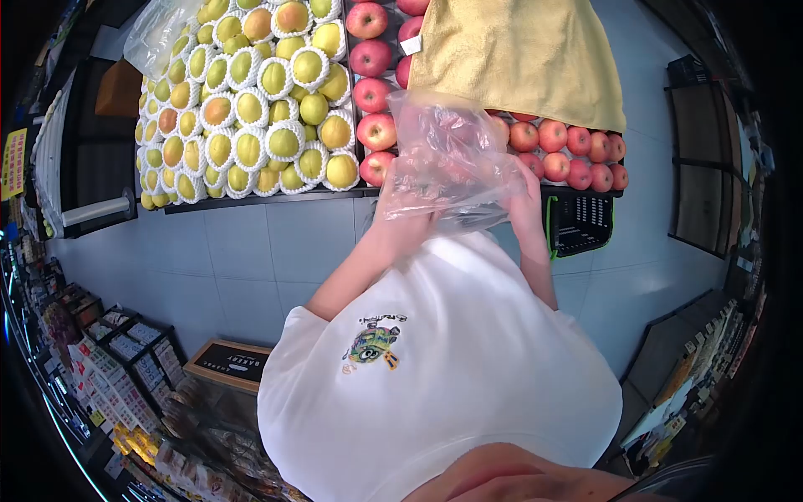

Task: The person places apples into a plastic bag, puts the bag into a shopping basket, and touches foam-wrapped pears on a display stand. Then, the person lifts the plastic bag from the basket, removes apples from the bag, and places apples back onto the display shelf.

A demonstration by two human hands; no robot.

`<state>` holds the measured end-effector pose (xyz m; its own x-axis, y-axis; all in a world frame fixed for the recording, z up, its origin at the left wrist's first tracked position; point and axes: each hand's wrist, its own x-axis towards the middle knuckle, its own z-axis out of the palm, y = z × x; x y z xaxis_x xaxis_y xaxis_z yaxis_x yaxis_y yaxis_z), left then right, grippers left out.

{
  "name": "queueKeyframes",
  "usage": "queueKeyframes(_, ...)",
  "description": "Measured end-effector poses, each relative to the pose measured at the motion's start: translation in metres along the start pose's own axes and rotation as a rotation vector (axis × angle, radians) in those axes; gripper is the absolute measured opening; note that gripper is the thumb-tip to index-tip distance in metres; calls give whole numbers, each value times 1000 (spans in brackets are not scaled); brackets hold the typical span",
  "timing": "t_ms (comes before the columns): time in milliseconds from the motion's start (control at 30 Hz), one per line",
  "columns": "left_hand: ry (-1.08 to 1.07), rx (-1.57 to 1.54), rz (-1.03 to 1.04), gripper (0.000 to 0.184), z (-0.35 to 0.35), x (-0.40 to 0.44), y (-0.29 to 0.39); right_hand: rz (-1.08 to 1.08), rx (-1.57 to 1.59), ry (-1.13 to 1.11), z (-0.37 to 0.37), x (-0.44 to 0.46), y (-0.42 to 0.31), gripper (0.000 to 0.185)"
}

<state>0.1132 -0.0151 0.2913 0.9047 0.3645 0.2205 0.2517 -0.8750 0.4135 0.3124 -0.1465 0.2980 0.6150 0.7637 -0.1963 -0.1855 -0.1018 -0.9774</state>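
Observation:
A clear plastic bag [447,155] is stretched between my two hands in front of the white shirt, over the front edge of the apple display. My left hand [406,213] shows through the film at the bag's near left side, fingers closed on it. Gripping the bag's right edge is my right hand [524,197], its fingers partly hidden by the crinkled plastic. Red apples [554,138] lie just beyond and to the right of the bag. Some reddish shapes show through the film; whether they are inside or behind it I cannot tell.
Yellow-green fruit in white foam nets [249,109] is heaped at the left. A yellow cloth [514,58] covers apples at the back right. Below the display's right side sits a black basket with a green rim [549,226]. A bakery sign [230,365] stands lower left.

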Motion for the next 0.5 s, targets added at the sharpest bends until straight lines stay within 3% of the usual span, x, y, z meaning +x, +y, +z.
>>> queueKeyframes(133,3,-306,84,31,-27,2,11,42,-142,37,3,9,0,24)
queueKeyframes(200,-240,-395,135,22,-37,-2,13,-16,-408,45,6,11,-2,24)
queueKeyframes(233,-246,-404,146,22,-42,-1,14,-40,-543,48,8,10,-3,24)
queueKeyframes(300,-13,-480,362,14,-55,1,14,-53,-616,114,13,8,-2,25)
queueKeyframes(367,15,-478,391,13,-70,6,8,-66,-688,176,16,5,4,27)
queueKeyframes(433,39,-477,422,12,-77,5,-2,-161,-373,213,14,0,15,29)
queueKeyframes(467,36,-474,358,13,-79,4,-7,-158,-378,227,7,-4,15,29)
queueKeyframes(500,33,-470,295,13,-80,3,-13,36,24,218,0,-9,13,30)
